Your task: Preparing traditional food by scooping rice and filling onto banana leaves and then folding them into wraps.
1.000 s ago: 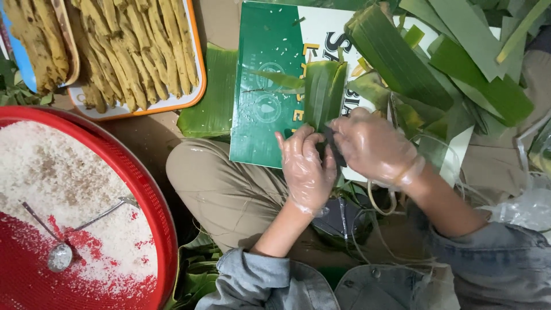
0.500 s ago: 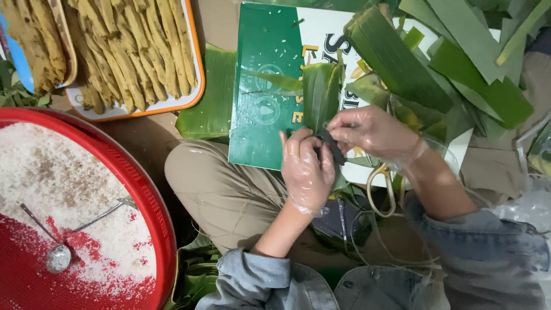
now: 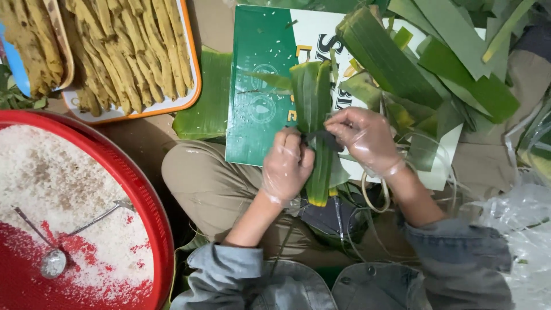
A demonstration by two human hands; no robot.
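A long folded green leaf bundle (image 3: 314, 103) lies on a green and white board (image 3: 257, 86) across my lap. Both hands wear clear plastic gloves. My left hand (image 3: 287, 166) grips the lower middle of the bundle. My right hand (image 3: 364, 140) pinches a dark strip (image 3: 321, 138) wrapped across the bundle, right beside the left hand's fingers. The bundle's yellowed lower end (image 3: 318, 192) sticks out below my hands.
A red basin (image 3: 146, 201) of white rice with a metal spoon (image 3: 51, 261) sits at my left. Trays of yellowish strips (image 3: 132, 51) stand at the top left. Loose green leaves (image 3: 436, 63) pile up at the top right. Pale strings (image 3: 373, 198) and a clear plastic bag (image 3: 516, 224) lie right.
My hands have shifted slightly left and up on the bundle. The right hand has drawn closer to the left, and the dark strip now lies across the leaf.
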